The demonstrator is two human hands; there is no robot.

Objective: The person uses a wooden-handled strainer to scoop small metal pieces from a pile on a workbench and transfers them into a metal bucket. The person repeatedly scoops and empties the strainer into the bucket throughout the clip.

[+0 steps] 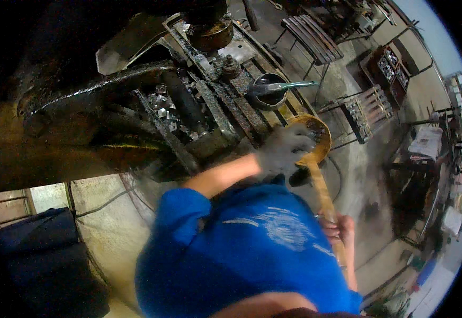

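My right hand (339, 228), bare, is wrapped round the long handle of a yellow, round-headed scoop (321, 183). The scoop's head lies at the edge of the machine bed, its dark hollow facing up. My left hand (286, 148), in a dark grey glove, reaches over the near left side of the scoop's head. Motion blurs its fingers, and whether they grip anything does not show. Just beyond the scoop stands a dark round pot (268, 100) with a brush (289, 85) laid across it, its handle greenish.
A greasy slotted machine bed (215, 100) stretches ahead, with shiny metal bits (164, 106) in a gap at its left. A threaded bolt with nuts (229, 68) stands on it. Slatted metal racks (368, 111) and a bin of metal parts (389, 69) stand to the right.
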